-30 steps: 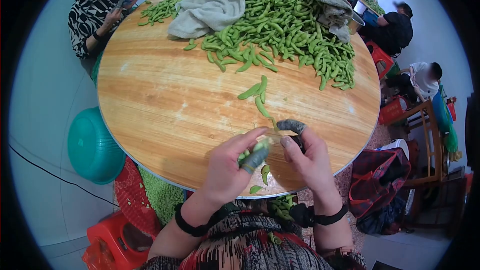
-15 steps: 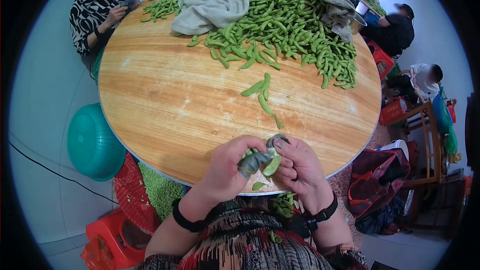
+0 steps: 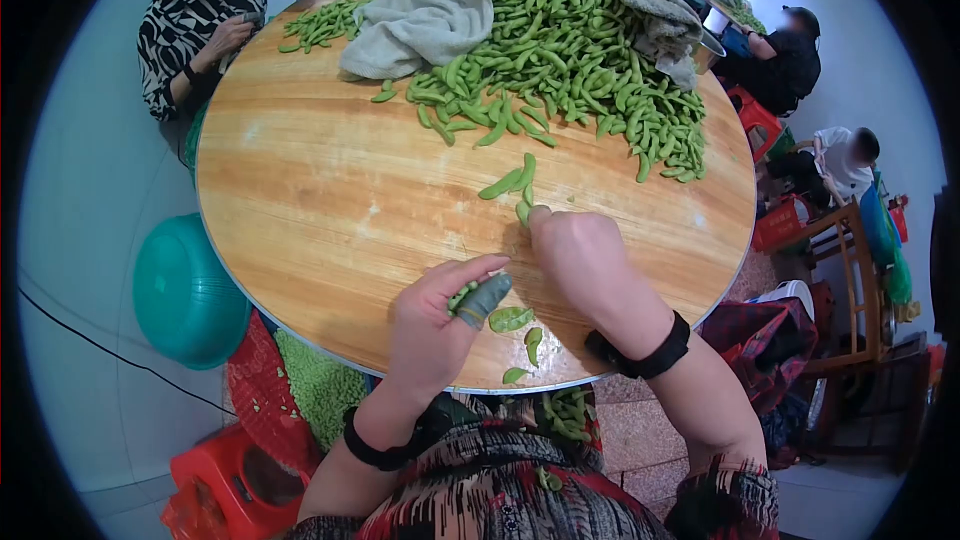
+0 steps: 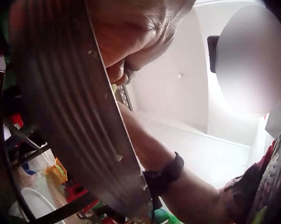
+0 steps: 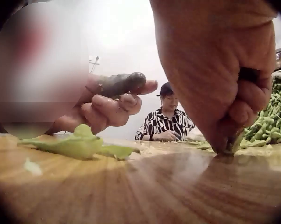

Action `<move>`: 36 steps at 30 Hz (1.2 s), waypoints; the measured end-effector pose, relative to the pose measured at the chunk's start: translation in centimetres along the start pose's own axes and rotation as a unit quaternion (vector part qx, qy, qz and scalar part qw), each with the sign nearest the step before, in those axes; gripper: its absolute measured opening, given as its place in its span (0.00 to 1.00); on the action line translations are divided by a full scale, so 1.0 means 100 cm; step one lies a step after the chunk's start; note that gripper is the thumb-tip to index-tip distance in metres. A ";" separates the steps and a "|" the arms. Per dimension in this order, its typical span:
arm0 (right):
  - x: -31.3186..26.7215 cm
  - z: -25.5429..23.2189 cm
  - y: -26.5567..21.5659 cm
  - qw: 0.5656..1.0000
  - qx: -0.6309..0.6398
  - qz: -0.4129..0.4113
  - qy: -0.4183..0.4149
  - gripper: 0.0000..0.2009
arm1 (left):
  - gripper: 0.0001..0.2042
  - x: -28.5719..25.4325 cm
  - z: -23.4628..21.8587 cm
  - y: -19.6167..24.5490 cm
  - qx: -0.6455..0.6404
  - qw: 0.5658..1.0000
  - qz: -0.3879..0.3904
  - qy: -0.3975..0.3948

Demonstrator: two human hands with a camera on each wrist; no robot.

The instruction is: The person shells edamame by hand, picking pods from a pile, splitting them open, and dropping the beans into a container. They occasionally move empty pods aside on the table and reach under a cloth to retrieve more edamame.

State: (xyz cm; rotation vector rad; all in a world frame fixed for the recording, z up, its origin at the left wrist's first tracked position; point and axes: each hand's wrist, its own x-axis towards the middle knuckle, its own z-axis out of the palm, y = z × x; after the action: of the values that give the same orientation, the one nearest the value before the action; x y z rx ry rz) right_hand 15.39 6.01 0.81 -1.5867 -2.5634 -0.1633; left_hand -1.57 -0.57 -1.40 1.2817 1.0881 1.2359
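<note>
My left hand (image 3: 425, 330) hovers over the near edge of the table, fingers curled round several shelled green soybeans (image 3: 460, 297); its thumb has a grey wrapping (image 3: 485, 300). Farther forward, my right hand (image 3: 580, 245) reaches down to the wood and pinches a green soybean pod (image 3: 523, 212). In the right wrist view its fingertips (image 5: 227, 147) come right down to the tabletop. Two more pods (image 3: 502, 183) lie just beyond that hand. Near the left hand lie a flattened pod shell (image 3: 511, 319) and smaller pod pieces (image 3: 533, 345).
A large heap of pods (image 3: 560, 50) covers the far side of the round wooden table (image 3: 300, 180), beside a grey cloth (image 3: 425, 20). A teal basin (image 3: 190, 290) and red stool (image 3: 240, 480) stand left. A person in a patterned shirt (image 3: 205, 20) sits across at left.
The hands were together at an opened pod. That shell now lies on the table, the right hand has moved forward to the loose pods, and the left has drawn slightly left with the beans.
</note>
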 end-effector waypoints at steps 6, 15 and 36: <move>-0.002 -0.001 0.003 0.999 0.044 0.028 0.007 0.05 | 0.13 0.002 0.002 -0.002 0.129 0.984 0.119 0.003; -0.028 -0.026 0.005 0.879 0.446 0.083 -0.145 0.11 | 0.20 -0.006 0.009 0.013 0.288 0.940 0.169 -0.064; -0.075 -0.017 -0.031 0.597 0.774 0.160 -0.139 0.10 | 0.08 -0.013 0.028 0.008 -0.297 0.942 -0.149 0.045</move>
State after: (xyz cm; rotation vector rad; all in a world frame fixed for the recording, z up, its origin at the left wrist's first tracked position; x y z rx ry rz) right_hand 16.00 -2.30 1.23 -1.0679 -1.2322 1.8446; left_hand 1.11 -2.17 -0.62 0.5835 0.8373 1.2648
